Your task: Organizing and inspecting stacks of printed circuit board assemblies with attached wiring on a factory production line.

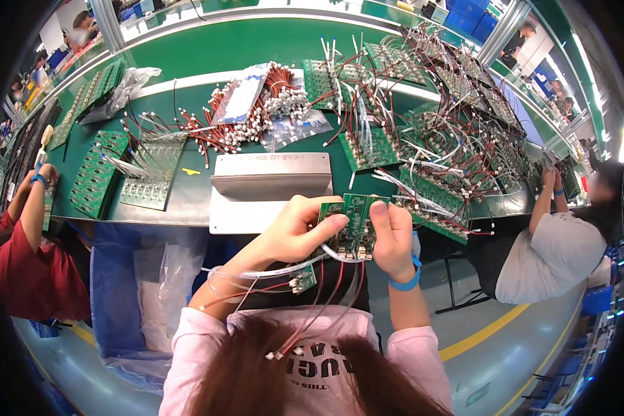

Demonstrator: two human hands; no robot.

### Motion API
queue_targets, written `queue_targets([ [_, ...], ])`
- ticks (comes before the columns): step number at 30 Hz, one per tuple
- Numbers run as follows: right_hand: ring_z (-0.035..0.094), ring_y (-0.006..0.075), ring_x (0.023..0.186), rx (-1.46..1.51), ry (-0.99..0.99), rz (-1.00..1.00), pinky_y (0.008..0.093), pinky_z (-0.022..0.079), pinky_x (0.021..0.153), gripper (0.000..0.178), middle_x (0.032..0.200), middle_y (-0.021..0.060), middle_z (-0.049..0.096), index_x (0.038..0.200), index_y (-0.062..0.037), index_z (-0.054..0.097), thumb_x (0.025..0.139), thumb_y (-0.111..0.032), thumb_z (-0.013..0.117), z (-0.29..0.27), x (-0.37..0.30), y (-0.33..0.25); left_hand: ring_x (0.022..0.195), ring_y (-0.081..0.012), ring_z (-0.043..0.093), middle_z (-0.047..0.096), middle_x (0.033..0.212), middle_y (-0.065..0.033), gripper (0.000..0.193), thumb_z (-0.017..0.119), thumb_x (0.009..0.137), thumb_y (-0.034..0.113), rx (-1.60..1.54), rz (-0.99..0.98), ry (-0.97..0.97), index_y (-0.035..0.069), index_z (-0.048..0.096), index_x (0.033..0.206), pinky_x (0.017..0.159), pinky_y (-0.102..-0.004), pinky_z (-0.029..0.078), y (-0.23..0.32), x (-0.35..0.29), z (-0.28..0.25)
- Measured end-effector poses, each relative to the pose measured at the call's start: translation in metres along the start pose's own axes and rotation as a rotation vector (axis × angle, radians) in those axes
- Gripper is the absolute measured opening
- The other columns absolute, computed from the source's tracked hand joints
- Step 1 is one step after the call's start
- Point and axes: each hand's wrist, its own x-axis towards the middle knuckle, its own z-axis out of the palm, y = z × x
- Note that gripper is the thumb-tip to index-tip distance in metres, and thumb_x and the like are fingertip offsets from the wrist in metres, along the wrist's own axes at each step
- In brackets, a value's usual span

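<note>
Both my hands hold green circuit boards [356,225] in front of my chest, above the table's near edge. My left hand [299,227] grips the left side, with its thumb pressed on the board's face. My right hand [393,239] is closed round the right side, thumb up. White cables [291,266] loop from the lower edge past my left wrist, and red and black wires [322,310] hang down to small white connectors. A small green board [303,280] dangles below my left hand. Just beyond my hands stands a grey metal fixture [270,182] with an upright ledge.
Bundled red wires with white connectors [239,114] lie behind the fixture. Wired boards [457,149] pile up at the right; stacked boards [98,173] stand at the left. A blue bin [118,291] is below the table. Co-workers [41,270] sit at both sides.
</note>
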Motion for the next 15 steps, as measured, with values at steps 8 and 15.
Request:
queue_targets([
  [8, 0.032, 0.0039, 0.041, 0.023, -0.125, 0.066, 0.0203, 0.026, 0.036, 0.026, 0.042, 0.0017, 0.039, 0.067, 0.0030, 0.048, 0.078, -0.018, 0.038, 0.006, -0.002, -0.007, 0.055, -0.0022, 0.038, 0.049, 0.060, 0.0016, 0.017, 0.048, 0.072, 0.011, -0.176, -0.027, -0.096, -0.003, 0.050, 0.081, 0.048, -0.0186, 0.034, 0.010, 0.000, 0.002],
  [15, 0.030, 0.0027, 0.044, 0.134, -0.181, 0.134, 0.0194, 0.025, 0.038, 0.029, 0.044, -0.0001, 0.038, 0.072, 0.0031, 0.049, 0.079, -0.020, 0.034, 0.007, -0.012, -0.010, 0.048, -0.0020, 0.035, 0.043, 0.052, 0.0040, 0.013, 0.049, 0.071, 0.011, -0.233, -0.110, -0.164, -0.001, 0.049, 0.066, 0.041, -0.0181, 0.028, 0.011, -0.006, 0.001],
])
